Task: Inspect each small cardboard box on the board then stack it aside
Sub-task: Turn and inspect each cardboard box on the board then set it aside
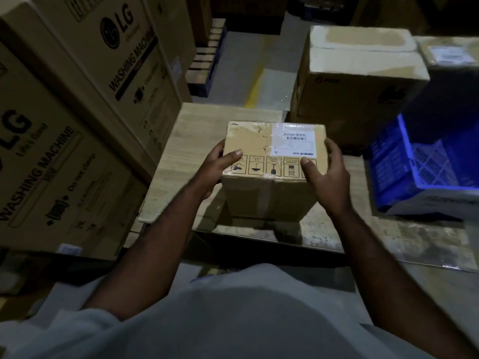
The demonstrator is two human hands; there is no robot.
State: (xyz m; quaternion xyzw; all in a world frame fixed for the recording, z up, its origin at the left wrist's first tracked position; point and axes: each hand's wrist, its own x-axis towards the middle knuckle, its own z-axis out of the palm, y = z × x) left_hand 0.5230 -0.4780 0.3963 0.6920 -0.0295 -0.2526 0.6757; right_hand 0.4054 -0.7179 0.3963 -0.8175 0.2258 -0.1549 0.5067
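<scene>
A small cardboard box (pixel 269 161) with a white barcode label and a row of handling symbols on its top sits over the pale wooden board (pixel 186 141). My left hand (pixel 219 167) grips its left side, thumb lying on the top face. My right hand (pixel 326 174) grips the right side, thumb on the top near the symbols. I cannot tell whether the box rests on the board or is lifted slightly.
Tall LG washing-machine cartons (pixel 77 112) stand close on the left. A larger taped carton (pixel 360 81) stands behind the board at the right, and a blue plastic crate (pixel 414 161) sits further right. Grey floor with a yellow line (pixel 255 89) runs beyond.
</scene>
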